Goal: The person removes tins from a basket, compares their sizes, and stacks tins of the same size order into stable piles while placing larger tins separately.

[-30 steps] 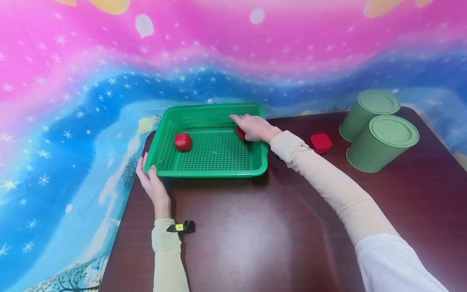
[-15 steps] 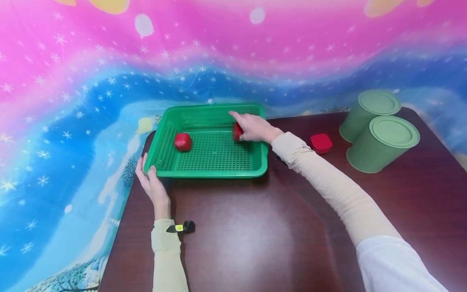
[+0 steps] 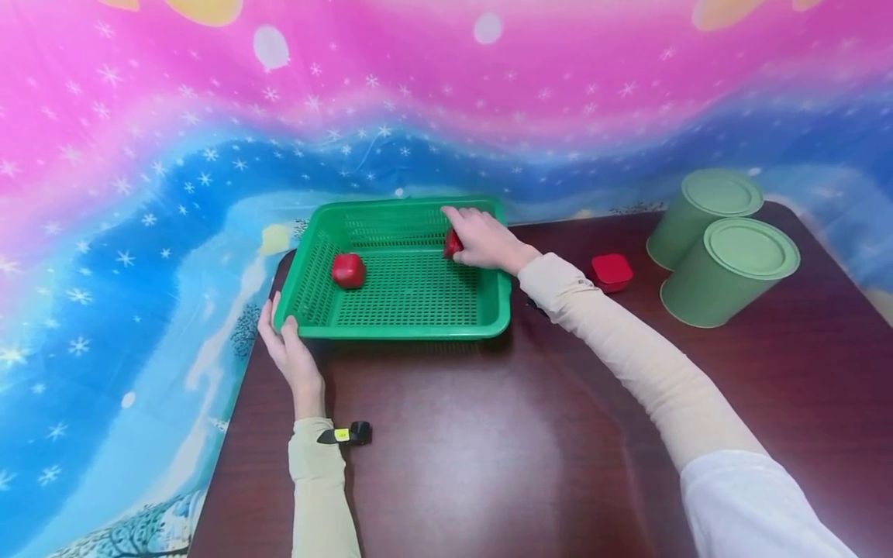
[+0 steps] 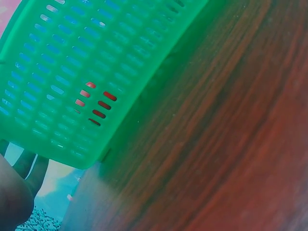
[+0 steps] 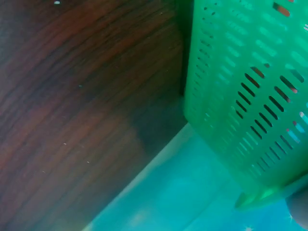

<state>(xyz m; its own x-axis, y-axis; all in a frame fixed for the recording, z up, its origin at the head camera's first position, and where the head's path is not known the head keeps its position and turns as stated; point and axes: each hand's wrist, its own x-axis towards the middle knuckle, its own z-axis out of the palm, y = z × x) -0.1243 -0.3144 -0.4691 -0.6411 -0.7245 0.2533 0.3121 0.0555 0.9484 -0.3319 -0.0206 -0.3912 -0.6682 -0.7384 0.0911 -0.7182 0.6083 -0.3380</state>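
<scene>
A green mesh basket [image 3: 408,332] stands at the back of the table. My left hand [image 3: 296,360] holds its front left corner, thumb at the front rim and fingers along the outer left wall. Inside, near the left wall, lies a shiny red object [image 3: 348,270], blocky with rounded edges. My right hand [image 3: 486,239] reaches over the basket's right side and grips a second shiny red object [image 3: 453,244], partly hidden by the fingers. In the left wrist view, red shows through slots of the basket wall [image 4: 62,91]. The right wrist view shows the basket's outer side [image 5: 226,96].
Right of the basket sits a small red square box [image 3: 611,273]. Two pale green lidded cans [image 3: 729,271] stand close together at the table's back right. Behind the brown table [image 3: 453,442] hangs a pink and blue patterned cloth [image 3: 446,132].
My right hand has turned and risen slightly with the red object, which has shifted a little up and left. The left hand and the basket stay in place.
</scene>
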